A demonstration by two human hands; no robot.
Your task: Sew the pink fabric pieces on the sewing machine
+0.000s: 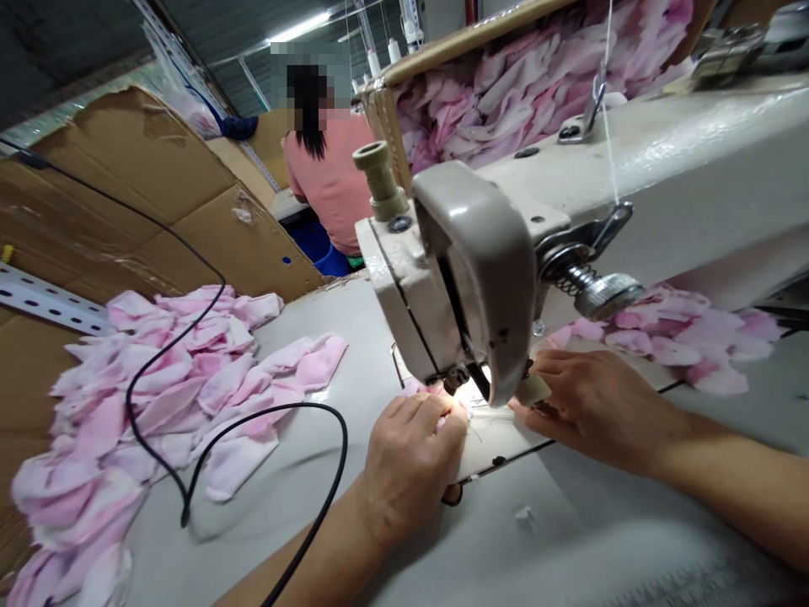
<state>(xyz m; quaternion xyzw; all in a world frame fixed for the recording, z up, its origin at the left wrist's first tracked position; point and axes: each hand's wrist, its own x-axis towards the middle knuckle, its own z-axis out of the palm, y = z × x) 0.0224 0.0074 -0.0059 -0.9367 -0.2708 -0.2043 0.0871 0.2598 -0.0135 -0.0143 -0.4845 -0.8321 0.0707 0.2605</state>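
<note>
A lit sewing machine [455,278] stands before me, its head leaning over the needle area. Just left of the needle, my left hand [414,443] is closed, fingertips pinching a small piece of pink fabric [414,388]. Most of that piece is hidden by the fingers and the machine. My right hand [587,409] lies right of the needle, its fingers curled in beside a cream-coloured part [533,389] under the head. Whatever they hold is hidden. Loose white threads [490,415] lie on the machine's plate between my two hands.
Pink-and-white fabric pieces [208,362] are heaped on the table at left, a black cable [130,396] looping over them. More pink pieces [688,337] lie behind my right hand. A box [383,126] full of pink fabric stands behind. Beyond a cardboard panel [158,194] sits another person [334,177].
</note>
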